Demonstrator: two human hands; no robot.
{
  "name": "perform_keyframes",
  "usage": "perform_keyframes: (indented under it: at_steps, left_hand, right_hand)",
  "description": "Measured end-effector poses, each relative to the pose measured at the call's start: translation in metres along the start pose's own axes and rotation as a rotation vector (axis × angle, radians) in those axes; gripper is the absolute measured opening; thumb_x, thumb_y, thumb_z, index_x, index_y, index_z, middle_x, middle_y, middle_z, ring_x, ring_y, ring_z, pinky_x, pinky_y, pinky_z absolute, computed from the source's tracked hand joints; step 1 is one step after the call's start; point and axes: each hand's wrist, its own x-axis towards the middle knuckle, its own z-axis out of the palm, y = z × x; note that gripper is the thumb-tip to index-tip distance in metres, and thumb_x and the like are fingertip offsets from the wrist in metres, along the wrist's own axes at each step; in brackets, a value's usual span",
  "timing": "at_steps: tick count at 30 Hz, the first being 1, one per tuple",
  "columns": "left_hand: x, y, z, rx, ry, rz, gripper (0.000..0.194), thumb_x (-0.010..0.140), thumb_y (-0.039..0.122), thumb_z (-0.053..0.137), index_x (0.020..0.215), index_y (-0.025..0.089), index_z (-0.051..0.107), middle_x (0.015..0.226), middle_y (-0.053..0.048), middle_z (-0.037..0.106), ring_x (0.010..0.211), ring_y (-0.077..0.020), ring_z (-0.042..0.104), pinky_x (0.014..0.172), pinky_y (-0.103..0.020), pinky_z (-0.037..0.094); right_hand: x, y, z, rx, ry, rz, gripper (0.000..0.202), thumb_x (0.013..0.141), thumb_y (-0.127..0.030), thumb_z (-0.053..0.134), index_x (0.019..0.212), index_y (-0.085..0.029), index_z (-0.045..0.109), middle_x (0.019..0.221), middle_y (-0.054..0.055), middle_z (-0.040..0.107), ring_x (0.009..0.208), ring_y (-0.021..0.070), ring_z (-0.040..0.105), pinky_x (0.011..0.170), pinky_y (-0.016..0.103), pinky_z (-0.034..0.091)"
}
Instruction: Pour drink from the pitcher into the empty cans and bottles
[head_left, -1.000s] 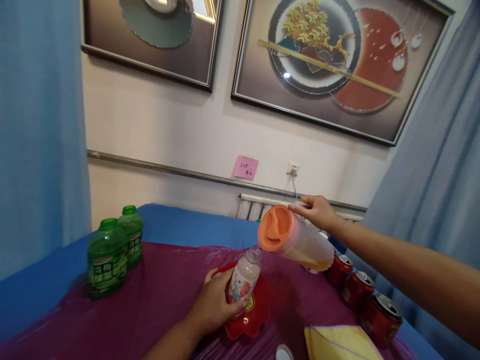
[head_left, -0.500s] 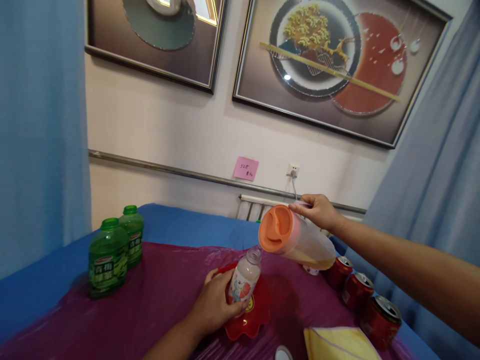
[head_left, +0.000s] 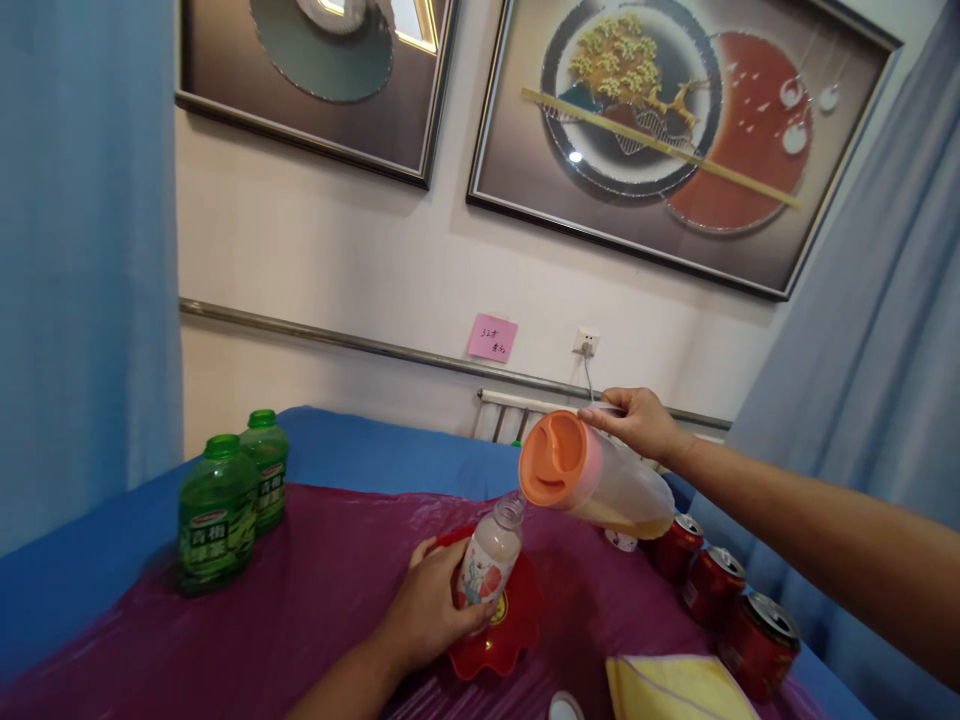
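My left hand (head_left: 429, 607) is wrapped round a small clear bottle (head_left: 491, 560) with a floral print, tilted to the right over a red scalloped plate (head_left: 521, 625). My right hand (head_left: 637, 422) grips the handle of a translucent pitcher (head_left: 611, 492), whose orange lid (head_left: 553, 458) points down to the left. Some yellowish liquid lies along the pitcher's lower side. The lid's edge is right beside the bottle's open mouth. Whether liquid is flowing between them is too small to tell.
Two green bottles (head_left: 217, 515) stand at the left on the purple sheet (head_left: 322, 570). Several red cans (head_left: 761, 645) line the right side. At the front are a folded yellow cloth (head_left: 679, 690) and a white cap (head_left: 565, 707). Behind runs a metal rail (head_left: 375, 348).
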Motion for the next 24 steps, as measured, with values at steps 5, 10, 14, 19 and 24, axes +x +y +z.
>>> perform_keyframes:
  at_steps: [5,10,14,19,24]
  left_hand:
    - [-0.0003,0.0023,-0.0005,-0.017,-0.017,0.0,0.06,0.071,0.04,0.08,0.128,0.028,0.065,0.129,-0.007,0.073,0.118,-0.0341,0.064,0.119,-0.057,0.021]
    - [-0.0005,0.0003,0.0001,-0.021,-0.01,0.015,0.062,0.069,0.039,0.081,0.128,0.029,0.064,0.131,-0.006,0.072,0.12,-0.0346,0.063,0.119,-0.058,0.021]
    - [-0.0002,0.0004,0.0003,-0.009,-0.016,0.005,0.061,0.069,0.041,0.081,0.127,0.03,0.065,0.128,-0.005,0.074,0.118,-0.0351,0.064,0.119,-0.058,0.022]
    - [-0.0006,0.0022,-0.0001,-0.016,-0.01,0.004,0.059,0.07,0.039,0.081,0.126,0.029,0.065,0.127,-0.005,0.074,0.117,-0.0344,0.064,0.119,-0.057,0.021]
    - [-0.0004,0.0006,0.0004,-0.023,-0.005,0.012,0.061,0.071,0.043,0.081,0.128,0.03,0.064,0.13,-0.006,0.073,0.119,-0.0351,0.063,0.119,-0.058,0.021]
  right_hand:
    - [0.0007,-0.0013,0.0022,0.002,-0.006,0.006,0.066,0.071,-0.081,0.063,0.055,-0.024,0.036,0.056,-0.005,0.03,0.055,0.0102,0.028,0.049,0.026,0.02]
    - [0.0007,-0.0044,0.0035,0.006,-0.009,0.007,0.066,0.071,-0.082,0.063,0.055,-0.024,0.036,0.055,-0.005,0.03,0.055,0.0102,0.027,0.048,0.026,0.02]
    - [0.0011,-0.0058,0.0021,0.009,-0.009,0.013,0.065,0.072,-0.082,0.062,0.056,-0.024,0.037,0.055,-0.005,0.03,0.054,0.0101,0.027,0.048,0.026,0.02]
    - [0.0028,-0.0056,0.0008,-0.001,-0.015,0.008,0.067,0.069,-0.082,0.065,0.055,-0.024,0.036,0.055,-0.005,0.03,0.055,0.0104,0.027,0.048,0.026,0.019]
    - [0.0048,-0.0065,-0.0002,-0.009,-0.014,0.002,0.066,0.07,-0.082,0.065,0.055,-0.024,0.037,0.055,-0.006,0.029,0.055,0.0106,0.027,0.049,0.027,0.02]
